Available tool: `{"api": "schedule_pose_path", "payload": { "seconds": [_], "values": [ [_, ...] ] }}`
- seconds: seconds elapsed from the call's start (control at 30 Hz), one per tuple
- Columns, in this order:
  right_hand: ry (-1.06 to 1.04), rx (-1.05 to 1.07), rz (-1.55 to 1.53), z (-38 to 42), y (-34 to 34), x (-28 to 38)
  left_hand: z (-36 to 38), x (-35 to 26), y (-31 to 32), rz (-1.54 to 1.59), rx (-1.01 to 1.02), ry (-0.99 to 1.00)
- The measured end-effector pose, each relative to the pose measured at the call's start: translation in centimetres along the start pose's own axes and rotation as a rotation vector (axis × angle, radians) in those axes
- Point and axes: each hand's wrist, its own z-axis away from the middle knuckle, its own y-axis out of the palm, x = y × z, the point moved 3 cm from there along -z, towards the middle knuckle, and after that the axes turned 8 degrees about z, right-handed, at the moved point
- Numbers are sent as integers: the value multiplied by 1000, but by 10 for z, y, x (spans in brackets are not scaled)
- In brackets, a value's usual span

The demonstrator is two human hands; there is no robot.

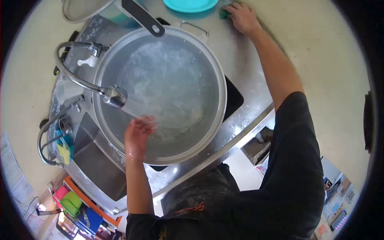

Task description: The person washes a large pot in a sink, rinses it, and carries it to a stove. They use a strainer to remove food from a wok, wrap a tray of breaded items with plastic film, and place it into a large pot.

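Observation:
A large round metal pot (222, 90) stands over the sink with cloudy water in it. From the chrome faucet head (116, 97) a stream runs down into the pot. My left hand (138, 136) is wet and held in this stream above the water, its fingers loosely bent and apart, with nothing seen in them. Stretched out to the far right, my right hand (243, 18) presses a green scouring pad (224, 13) on the steel counter (244, 56) by the wall. Its fingers cover most of the pad.
A turquoise plate (191, 5) lies at the back. A pan's black handle (142, 17) reaches over the pot's rim. Left are a second faucet (44, 136) and a steel sink basin (98, 160). A metal loop handle (195, 27) sticks out behind the pot.

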Motion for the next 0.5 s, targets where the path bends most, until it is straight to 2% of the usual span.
{"api": "schedule_pose_path", "payload": {
  "seconds": [0.1, 0.17, 0.23, 0.3, 0.4, 0.5],
  "values": [
    [171, -65, -103, 61, 6, -5, 33, -23, -1, -343, -118, 257],
    [149, 27, -365, 126, -25, 11, 46, -31, -7, -354, -86, 301],
    [-46, 14, -767, 171, -65, 62, 54, -31, -11, -329, -78, 328],
    [12, 89, -732, 195, -94, 101, 61, -28, -12, -287, -95, 324],
    [365, -199, -774, 151, -74, 55, 79, -29, -13, -389, -109, 389],
    [259, -214, -618, 62, -39, 5, 103, -27, -30, -507, -205, 502]
  ]
}}
